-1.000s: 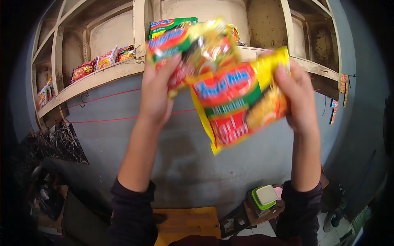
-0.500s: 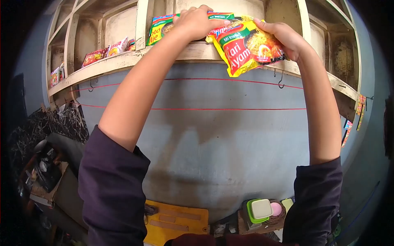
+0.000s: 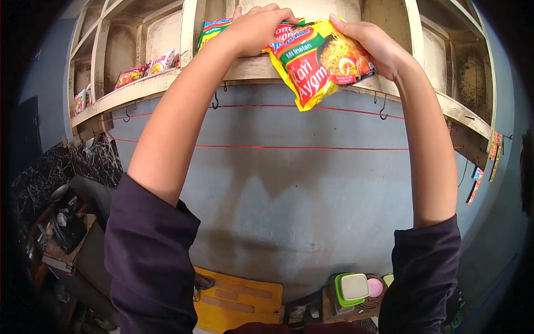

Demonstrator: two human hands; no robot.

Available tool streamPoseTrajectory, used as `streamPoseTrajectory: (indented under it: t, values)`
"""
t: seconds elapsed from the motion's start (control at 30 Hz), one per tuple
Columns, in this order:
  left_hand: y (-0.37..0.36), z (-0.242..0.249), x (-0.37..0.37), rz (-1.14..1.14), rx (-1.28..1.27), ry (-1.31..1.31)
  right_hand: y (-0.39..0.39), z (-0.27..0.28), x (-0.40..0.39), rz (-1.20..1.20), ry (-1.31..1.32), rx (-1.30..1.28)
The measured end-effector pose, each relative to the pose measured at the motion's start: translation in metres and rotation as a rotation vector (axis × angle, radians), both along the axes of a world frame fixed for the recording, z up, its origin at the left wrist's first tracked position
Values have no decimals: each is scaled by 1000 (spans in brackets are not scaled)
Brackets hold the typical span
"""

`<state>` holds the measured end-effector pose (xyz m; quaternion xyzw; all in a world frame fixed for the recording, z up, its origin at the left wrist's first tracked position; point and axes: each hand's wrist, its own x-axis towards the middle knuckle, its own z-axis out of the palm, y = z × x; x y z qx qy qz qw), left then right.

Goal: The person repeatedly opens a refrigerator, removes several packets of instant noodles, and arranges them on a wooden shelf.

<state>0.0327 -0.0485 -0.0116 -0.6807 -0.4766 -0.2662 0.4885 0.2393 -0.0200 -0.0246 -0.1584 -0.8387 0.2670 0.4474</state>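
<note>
A yellow and red instant noodle packet [image 3: 314,72], printed "Kari Ayam", is tilted in front of the shelf edge. My right hand [image 3: 375,45] grips its upper right side, thumb on top and the other fingers mostly hidden behind it. Beside it, my left hand [image 3: 257,30] is curled over another noodle packet [image 3: 283,34] at the shelf, just behind the Kari Ayam packet's upper left corner. Part of a green and yellow noodle packet [image 3: 214,29] shows to the left of that hand, on the shelf.
The wooden shelf [image 3: 256,71] has more packets [image 3: 131,76] in its left compartments. Hooks [image 3: 383,113] and red strings hang below it, against the blue wall [image 3: 300,195]. Sachet strips [image 3: 493,153] hang at right. Lower down are a yellow board [image 3: 239,300] and plastic containers [image 3: 355,286].
The Kari Ayam packet and my right hand have shifted left and slightly down in view. My left hand stays over the packets on the shelf.
</note>
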Motion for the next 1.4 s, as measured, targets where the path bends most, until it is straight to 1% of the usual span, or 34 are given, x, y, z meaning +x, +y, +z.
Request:
streamPoseTrajectory:
  t: [0.03, 0.1, 0.13, 0.17, 0.2, 0.23, 0.27, 0.3, 0.33, 0.37, 0.43, 0.47, 0.5, 0.53, 0.57, 0.63, 0.7, 0.77, 0.83, 0.9, 0.93, 0.97, 1.03, 1.07, 1.1, 1.13, 1.17, 1.23, 1.4]
  values:
    - [-1, 3, 4, 1, -5, 0, 4, 3, -2, 11, -13, -36]
    - [-2, 12, 10, -139, -69, -21, 11, 10, 4, 7, -48, -40]
    - [-2, 10, 7, -194, -7, 102, 15, 13, 8, -58, -35, -9]
    - [-4, 8, 9, -193, -11, 102, 16, 15, 11, -123, -23, 21]
    - [-5, 6, 11, -221, -42, 136, 17, 17, 16, -69, 40, -1]
    - [-7, 5, 12, -247, -72, 171, 18, 19, 20, 82, 109, -122]
    - [-14, 4, 17, -157, -124, 120, 13, 17, 23, 69, 181, -59]
    - [-17, 4, 17, -155, -125, 121, 5, 13, 26, 54, 253, 5]
    - [-19, 4, 17, -176, -155, 94, -3, 10, 29, 78, 334, -21]
    - [-18, 5, 18, -198, -186, 68, -6, 11, 33, 83, 337, -75]
    - [-14, 3, 18, -246, -166, 89, -9, 9, 34, -173, 627, 32]
    - [-13, 1, 20, -267, -116, 154, -9, 10, 36, -179, 632, 32]
    - [-12, 1, 22, -288, -64, 220, -7, 12, 39, -369, 699, 148]
    - [-9, 0, 27, -257, -74, 195, -6, 16, 42, -561, 762, 266]
    - [-10, 0, 32, -266, -73, 200, -2, 20, 42, -570, 765, 270]
    - [-11, 2, 44, -261, -102, 201, 8, 27, 40, -886, 828, 883]
    - [6, 5, 48, -284, -77, 169, -6, 13, 26, -1303, 514, 1543]
    - [14, 10, 54, -303, -44, 134, 0, 23, 13, -998, 601, 944]
    - [12, 12, 64, -109, -168, 84, 37, 39, 12, -1367, 47, 1127]
    - [11, 12, 69, -147, -168, 77, 62, 46, 4, -1297, 172, 841]
    - [12, 10, 70, -116, -125, 53, 67, 56, 4, -1126, 84, 653]
    - [12, 8, 71, -82, -82, 28, 63, 61, 4, -1108, -58, 591]
    - [14, 0, 71, -74, -32, 9, 57, 67, 11, -1129, -341, 686]
    - [13, -2, 70, -71, -14, -9, 62, 75, 11, -1136, -335, 698]
    - [12, -4, 68, -65, 5, -28, 74, 87, 9, -1145, -400, 638]
    - [15, -4, 63, -112, 39, -4, 86, 99, 8, -1151, -462, 579]
    - [16, -5, 62, -128, 32, -27, 96, 109, 7, -1154, -448, 596]
    - [14, -7, 57, -179, 11, -25, 114, 125, 6, -1143, -601, 568]
    - [10, -10, 50, -279, 45, 16, 142, 122, -3, -1173, -1002, 545]
